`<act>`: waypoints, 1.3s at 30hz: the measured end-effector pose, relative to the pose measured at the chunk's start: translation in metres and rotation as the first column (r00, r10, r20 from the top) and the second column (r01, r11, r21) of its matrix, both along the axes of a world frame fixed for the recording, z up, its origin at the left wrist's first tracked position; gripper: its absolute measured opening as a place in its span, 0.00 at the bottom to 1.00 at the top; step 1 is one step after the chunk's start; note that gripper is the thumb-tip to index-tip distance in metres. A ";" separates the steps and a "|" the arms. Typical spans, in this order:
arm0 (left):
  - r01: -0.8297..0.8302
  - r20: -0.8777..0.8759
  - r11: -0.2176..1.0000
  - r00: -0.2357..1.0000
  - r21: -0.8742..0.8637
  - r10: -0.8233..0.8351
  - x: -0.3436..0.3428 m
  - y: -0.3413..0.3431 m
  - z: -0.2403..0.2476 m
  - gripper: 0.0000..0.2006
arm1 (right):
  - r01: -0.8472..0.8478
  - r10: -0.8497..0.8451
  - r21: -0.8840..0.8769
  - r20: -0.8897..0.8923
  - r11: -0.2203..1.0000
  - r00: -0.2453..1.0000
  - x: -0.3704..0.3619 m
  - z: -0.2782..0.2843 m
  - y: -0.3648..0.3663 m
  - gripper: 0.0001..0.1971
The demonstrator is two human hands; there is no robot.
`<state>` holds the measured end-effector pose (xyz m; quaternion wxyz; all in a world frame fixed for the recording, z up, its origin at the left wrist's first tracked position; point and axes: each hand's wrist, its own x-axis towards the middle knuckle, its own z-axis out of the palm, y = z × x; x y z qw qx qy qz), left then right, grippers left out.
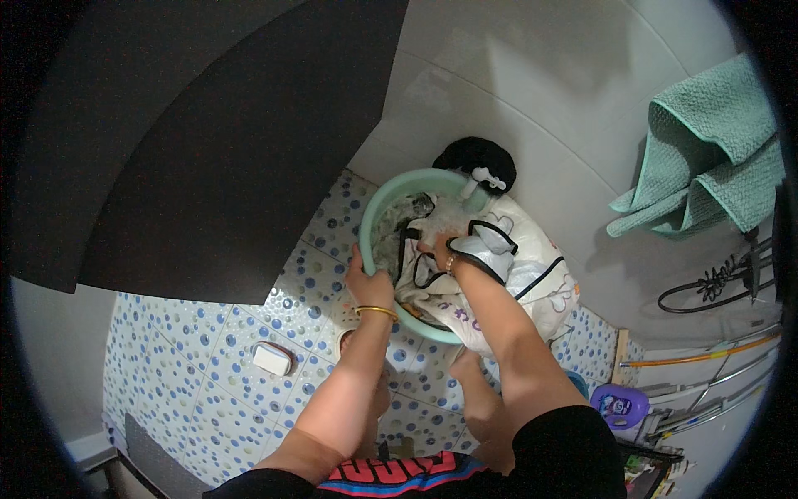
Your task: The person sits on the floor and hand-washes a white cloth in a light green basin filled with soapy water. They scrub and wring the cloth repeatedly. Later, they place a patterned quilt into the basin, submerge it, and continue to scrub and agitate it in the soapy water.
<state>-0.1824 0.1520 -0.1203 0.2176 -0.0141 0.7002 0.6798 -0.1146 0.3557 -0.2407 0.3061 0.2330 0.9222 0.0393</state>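
Note:
A light green plastic basin (376,212) stands on the floor with water and wet fabric inside. My left hand (370,285) is closed on its near-left rim, a gold bangle on the wrist. Inside the basin, my right hand (437,252) is closed on a white printed fabric piece with black edging (544,249); its fingertips are partly hidden in the folds. That fabric bulges over the basin's right rim, showing a shiny pale underside. At the far rim, a white tap (487,178) sits over the basin, with splashing water below it.
A black rounded object (475,154) lies behind the tap. A large dark panel (241,166) stands at left. On the tiled floor (220,366) lies a white brush-like block (273,358). At right are a green towel (706,141), a purple bottle (619,405) and several poles (706,358).

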 end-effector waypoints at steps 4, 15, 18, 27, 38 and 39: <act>-0.010 -0.005 0.999 1.000 0.046 0.010 0.007 0.008 -0.001 0.29 | -0.484 0.407 0.243 0.305 0.841 0.861 0.011 -0.096 0.017 0.25; -0.047 0.032 0.993 0.999 0.105 0.044 0.000 0.005 -0.002 0.30 | -0.034 0.060 0.078 -0.367 0.996 0.928 -0.005 -0.012 -0.002 0.40; -0.016 0.033 0.999 0.999 0.043 0.014 -0.001 0.006 0.003 0.30 | 0.060 -0.190 -0.182 -0.884 0.981 0.426 -0.008 0.024 -0.017 0.41; -0.084 0.034 0.991 0.996 0.101 0.081 -0.002 0.009 -0.017 0.32 | -0.107 -0.195 -0.373 -0.682 0.922 0.704 -0.018 0.024 -0.022 0.44; -0.047 0.086 0.990 0.996 0.130 0.036 -0.001 0.008 -0.008 0.32 | -0.123 -0.703 -0.894 -0.418 0.431 0.575 -0.021 0.011 -0.018 0.34; -0.011 0.084 0.992 0.996 0.128 0.001 -0.006 0.007 -0.012 0.32 | 0.042 -0.285 -0.411 -0.550 0.911 0.785 -0.016 0.024 -0.027 0.30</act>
